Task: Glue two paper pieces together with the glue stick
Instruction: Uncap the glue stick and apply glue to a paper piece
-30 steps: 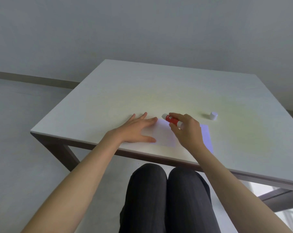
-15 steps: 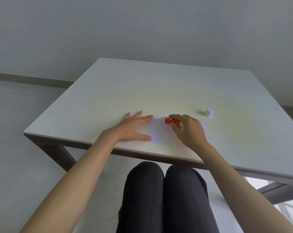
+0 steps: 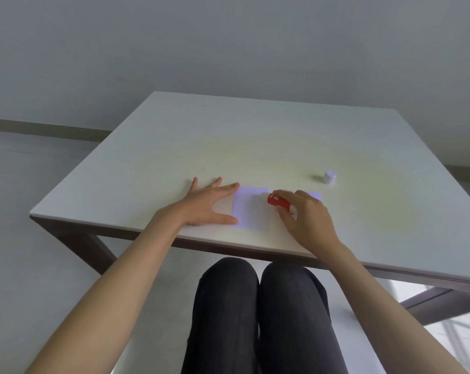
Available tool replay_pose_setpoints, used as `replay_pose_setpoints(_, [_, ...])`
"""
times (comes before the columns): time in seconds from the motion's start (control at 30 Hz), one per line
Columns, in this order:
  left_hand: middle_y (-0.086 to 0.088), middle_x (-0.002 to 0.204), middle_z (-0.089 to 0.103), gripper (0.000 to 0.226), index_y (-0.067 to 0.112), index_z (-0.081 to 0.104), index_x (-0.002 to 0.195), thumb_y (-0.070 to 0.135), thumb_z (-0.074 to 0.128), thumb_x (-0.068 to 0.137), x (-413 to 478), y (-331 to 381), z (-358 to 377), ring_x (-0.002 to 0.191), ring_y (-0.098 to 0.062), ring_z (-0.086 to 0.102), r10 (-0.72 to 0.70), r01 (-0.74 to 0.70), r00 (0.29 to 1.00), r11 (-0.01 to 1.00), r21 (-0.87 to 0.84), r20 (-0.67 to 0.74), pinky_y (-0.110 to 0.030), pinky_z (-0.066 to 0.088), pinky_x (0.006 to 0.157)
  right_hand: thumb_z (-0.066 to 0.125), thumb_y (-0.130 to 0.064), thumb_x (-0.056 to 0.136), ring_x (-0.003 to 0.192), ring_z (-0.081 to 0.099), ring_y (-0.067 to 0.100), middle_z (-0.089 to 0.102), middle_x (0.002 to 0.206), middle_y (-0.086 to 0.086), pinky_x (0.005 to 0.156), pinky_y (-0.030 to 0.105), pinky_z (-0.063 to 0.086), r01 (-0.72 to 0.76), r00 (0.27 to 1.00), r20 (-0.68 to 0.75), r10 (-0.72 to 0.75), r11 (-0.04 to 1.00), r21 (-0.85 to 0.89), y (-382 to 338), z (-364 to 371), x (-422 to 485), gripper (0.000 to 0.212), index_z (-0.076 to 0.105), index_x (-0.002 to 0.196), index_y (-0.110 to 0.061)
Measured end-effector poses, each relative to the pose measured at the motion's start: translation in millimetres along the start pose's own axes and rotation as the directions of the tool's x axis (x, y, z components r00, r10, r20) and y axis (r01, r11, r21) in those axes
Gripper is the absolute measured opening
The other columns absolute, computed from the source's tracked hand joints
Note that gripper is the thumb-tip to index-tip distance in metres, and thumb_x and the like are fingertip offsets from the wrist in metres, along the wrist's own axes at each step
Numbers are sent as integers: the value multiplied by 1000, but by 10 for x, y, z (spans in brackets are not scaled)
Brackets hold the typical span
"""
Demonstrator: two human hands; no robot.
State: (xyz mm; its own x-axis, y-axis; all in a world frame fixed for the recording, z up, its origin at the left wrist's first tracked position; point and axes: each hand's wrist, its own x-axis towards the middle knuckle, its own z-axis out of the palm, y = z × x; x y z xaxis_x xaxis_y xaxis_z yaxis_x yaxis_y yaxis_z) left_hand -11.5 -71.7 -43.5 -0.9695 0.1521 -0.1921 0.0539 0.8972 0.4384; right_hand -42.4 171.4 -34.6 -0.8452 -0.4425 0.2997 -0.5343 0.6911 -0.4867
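Observation:
A pale lilac paper piece (image 3: pixel 248 209) lies flat near the table's front edge. My left hand (image 3: pixel 209 205) rests flat beside it, fingers spread, with fingertip and thumb touching its left edge. My right hand (image 3: pixel 305 217) grips a red glue stick (image 3: pixel 278 201), whose tip points left and down onto the paper's right part. A second lilac paper piece (image 3: pixel 315 195) shows only as a corner behind my right hand; the rest is hidden.
The white glue cap (image 3: pixel 329 177) stands upright on the white table (image 3: pixel 255 147), to the right and beyond my right hand. My knees in dark trousers (image 3: pixel 258 314) sit under the front edge. Dark table legs show at both lower sides.
The glue stick has slid along the paper, its tip now lower and nearer the paper's right part. My left hand has stayed at the paper's left edge. The view shifted slightly.

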Motion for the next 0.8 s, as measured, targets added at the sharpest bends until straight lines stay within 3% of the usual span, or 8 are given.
replay_pose_setpoints(0.13, [15, 158, 10, 90, 36, 9, 148, 59, 59, 77, 15, -15, 18, 144, -2, -12, -4, 4, 1000, 1000, -11, 4, -49, -20, 113, 60, -25, 86, 67, 58, 22, 60, 76, -3, 61, 30, 46, 155, 974, 148, -171, 981, 116, -74, -93, -294, 27, 65, 112, -32])
replay_pose_setpoints(0.3, [14, 158, 8, 87, 36, 8, 148, 55, 59, 80, 5, -23, 22, 143, -1, -14, -3, 4, 1000, 1000, -29, 12, -48, -19, 114, 61, -24, 87, 64, 49, 16, 57, 76, -2, 66, 33, 46, -4, 999, 46, 1, 998, 68, 86, -154, -241, 27, 67, 113, -28])
replay_pose_setpoints(0.5, [14, 158, 7, 86, 36, 8, 148, 54, 58, 81, -14, -22, 26, 143, -1, -16, -1, 2, 1000, 999, -45, 14, -47, -19, 114, 62, -28, 81, 66, 57, 8, 68, 80, -5, 65, 30, 50, 115, 977, 161, -139, 982, 148, 17, -198, -292, 25, 68, 105, -32])
replay_pose_setpoints(0.57, [15, 158, 7, 86, 36, 8, 148, 54, 59, 81, -19, -16, 22, 143, -1, -16, -2, 2, 1000, 999, -48, 15, -47, -19, 114, 62, -25, 83, 73, 61, 12, 71, 86, -2, 72, 32, 51, 100, 979, 159, -128, 980, 170, 6, -144, -149, 25, 69, 107, -28])
replay_pose_setpoints(0.67, [14, 158, 8, 85, 35, 10, 148, 50, 60, 82, -20, -8, 14, 143, -2, -14, -3, 4, 1000, 998, -55, 19, -47, -18, 114, 61, -18, 85, 99, 66, 21, 74, 106, 2, 89, 30, 49, 2, 994, 103, -25, 977, 211, 30, -62, 135, 25, 70, 108, -19])
replay_pose_setpoints(0.73, [15, 158, 9, 84, 35, 11, 148, 48, 61, 81, -19, -17, 16, 143, -2, -14, 1, -1, 1000, 998, -65, 14, -47, -19, 114, 59, -19, 87, 107, 63, 21, 72, 113, 1, 89, 26, 45, -72, 997, 46, 65, 981, 179, 36, -19, 248, 27, 68, 112, -19])
replay_pose_setpoints(0.8, [16, 158, 10, 84, 37, 12, 147, 50, 61, 80, -19, -36, 29, 142, 0, -15, -1, 1, 1000, 995, -95, 2, -45, -19, 114, 58, -22, 87, 102, 63, 25, 71, 109, 5, 85, 29, 46, -64, 998, 31, 61, 991, 118, -16, 35, 232, 29, 66, 115, -21])
